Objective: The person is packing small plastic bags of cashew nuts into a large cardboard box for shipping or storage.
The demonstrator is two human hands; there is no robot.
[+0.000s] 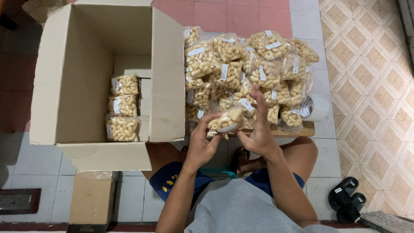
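Together, left hand (202,144) fingers clamp a snack bag (226,121); right hand (258,131) fingers spread, touching it.

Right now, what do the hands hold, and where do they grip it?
The left hand grips a clear bag of snacks at its lower left end; the right hand touches its right side.
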